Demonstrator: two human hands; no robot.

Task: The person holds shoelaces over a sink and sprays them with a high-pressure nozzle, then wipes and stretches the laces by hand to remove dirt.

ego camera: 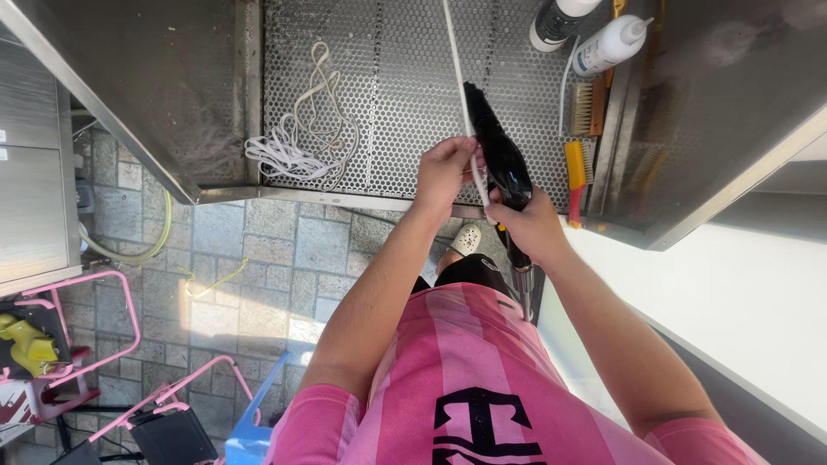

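Note:
My right hand (532, 226) grips the handle of a black spray gun (498, 155) that points away over a perforated metal bench (405, 95). My left hand (445, 170) pinches a white lace (457, 60) right beside the gun; the lace runs up out of the frame's top edge. A loose bundle of white laces (297, 142) lies on the bench to the left of my hands.
Two white bottles (607, 43) lie at the bench's far right, with a wooden brush (583, 108) and a yellow-handled brush (575, 168) below them. Metal side walls flank the bench. Pink frames (103, 344) and a blue stool (254, 422) stand on the stone floor at left.

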